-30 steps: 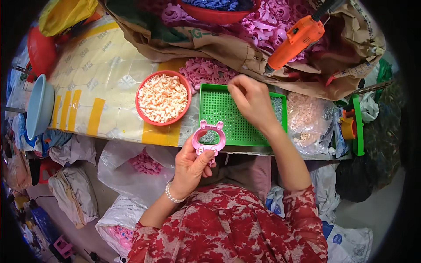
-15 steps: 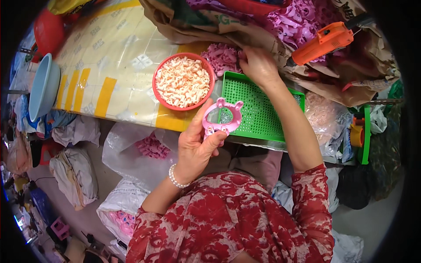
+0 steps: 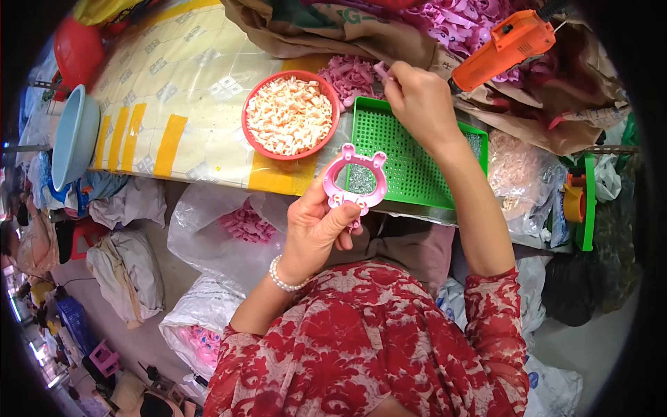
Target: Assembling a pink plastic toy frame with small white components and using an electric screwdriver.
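Pinched between thumb and fingers of my left hand (image 3: 318, 221) is a pink plastic ring-shaped frame (image 3: 380, 182) with two ear-like knobs on top, held upright in front of the tray. My right hand (image 3: 420, 97) is raised over the far edge of the green perforated tray (image 3: 389, 160), its fingers closed on a small pink plastic piece (image 3: 381, 69). Beside those fingers lies a pile of small pink plastic parts (image 3: 347, 78). Small silvery screws (image 3: 361, 179) rest in the tray and show through the ring. Left of it stands a red bowl (image 3: 246, 125) filled with cream-coloured plastic pieces (image 3: 290, 115).
An orange electric screwdriver (image 3: 504, 48) hangs at the upper right, above brown paper sacking (image 3: 542, 121) and more pink parts (image 3: 462, 24). A pale blue basin (image 3: 75, 139) sits at the table's left edge. Plastic bags (image 3: 524, 187) of parts lie right of the tray.
My right hand has lifted slightly from the pile with a small pink piece now showing in its fingers. My left hand still holds the ring frame. The view has shifted a little.
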`<state>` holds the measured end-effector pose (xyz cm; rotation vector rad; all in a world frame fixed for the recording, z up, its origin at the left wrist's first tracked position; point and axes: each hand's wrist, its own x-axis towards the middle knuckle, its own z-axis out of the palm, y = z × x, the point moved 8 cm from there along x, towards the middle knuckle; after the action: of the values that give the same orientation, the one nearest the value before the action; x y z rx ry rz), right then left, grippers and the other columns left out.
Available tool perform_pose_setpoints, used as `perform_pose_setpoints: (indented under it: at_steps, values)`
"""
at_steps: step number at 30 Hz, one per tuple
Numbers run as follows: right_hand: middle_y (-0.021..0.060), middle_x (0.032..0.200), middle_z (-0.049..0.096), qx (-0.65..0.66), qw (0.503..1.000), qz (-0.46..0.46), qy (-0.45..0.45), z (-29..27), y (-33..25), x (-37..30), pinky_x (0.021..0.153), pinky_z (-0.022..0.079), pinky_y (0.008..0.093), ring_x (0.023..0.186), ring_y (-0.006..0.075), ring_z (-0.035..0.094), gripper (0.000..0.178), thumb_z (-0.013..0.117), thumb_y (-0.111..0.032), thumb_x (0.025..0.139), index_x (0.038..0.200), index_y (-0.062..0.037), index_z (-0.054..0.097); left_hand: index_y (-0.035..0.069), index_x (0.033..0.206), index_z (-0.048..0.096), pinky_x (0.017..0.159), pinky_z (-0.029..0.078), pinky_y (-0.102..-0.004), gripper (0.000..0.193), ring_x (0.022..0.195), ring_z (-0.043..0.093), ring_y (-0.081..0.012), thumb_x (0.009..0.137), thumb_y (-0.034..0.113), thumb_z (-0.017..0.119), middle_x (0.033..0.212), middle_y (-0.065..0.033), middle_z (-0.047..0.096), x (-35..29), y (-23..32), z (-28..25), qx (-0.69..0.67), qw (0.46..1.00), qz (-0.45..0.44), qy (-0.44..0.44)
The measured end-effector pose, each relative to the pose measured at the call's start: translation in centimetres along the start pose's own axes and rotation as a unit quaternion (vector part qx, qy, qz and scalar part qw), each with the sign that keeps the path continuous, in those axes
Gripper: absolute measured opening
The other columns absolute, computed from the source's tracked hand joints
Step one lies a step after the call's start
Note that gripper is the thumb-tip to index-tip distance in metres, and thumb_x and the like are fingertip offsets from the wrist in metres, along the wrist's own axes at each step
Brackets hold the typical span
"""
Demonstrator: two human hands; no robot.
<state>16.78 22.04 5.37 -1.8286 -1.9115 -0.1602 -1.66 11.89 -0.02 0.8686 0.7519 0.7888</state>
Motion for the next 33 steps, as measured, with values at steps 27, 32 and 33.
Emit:
perform_pose_setpoints:
  at_steps: [27,32,33]
  values:
    - [0.0076,0.085,0.062,0.792,0.552,0.252,-0.067,-1.7,-3.7,-15.9,0.066,0.051,0.0230,0.071,0.0116,0.062,0.018,0.066,0.002,0.080,0.095,0.0023,0.056,0.007,0.138,0.028,0.039,0.045,-0.0191,0.061,0.057,0.059,-0.0120,0.089,0.027,0.059,0.085,-0.0099,0.061,0.6,-2.7,4.8,-0.153,0.984,-0.065,-0.068]
    - [0.0084,0.087,0.061,0.776,0.549,0.311,-0.001,-1.3,-2.4,-17.0,0.070,0.052,0.0231,0.076,0.0112,0.061,0.017,0.063,0.006,0.081,0.094,0.0020,0.051,0.008,0.139,0.024,0.037,0.041,-0.0192,0.060,0.047,0.053,-0.0122,0.092,0.033,0.052,0.072,-0.0091,0.058,0.4,-3.4,5.8,-0.166,0.979,-0.078,-0.091]
    - [0.0080,0.090,0.061,0.769,0.558,0.312,0.002,-1.3,-2.1,-17.2,0.074,0.051,0.0219,0.081,0.0099,0.060,0.019,0.065,0.004,0.081,0.094,0.0016,0.052,0.008,0.141,0.021,0.037,0.038,-0.0192,0.061,0.040,0.047,-0.0116,0.094,0.037,0.047,0.063,-0.0086,0.055,0.3,-3.5,6.1,-0.167,0.977,-0.085,-0.099]
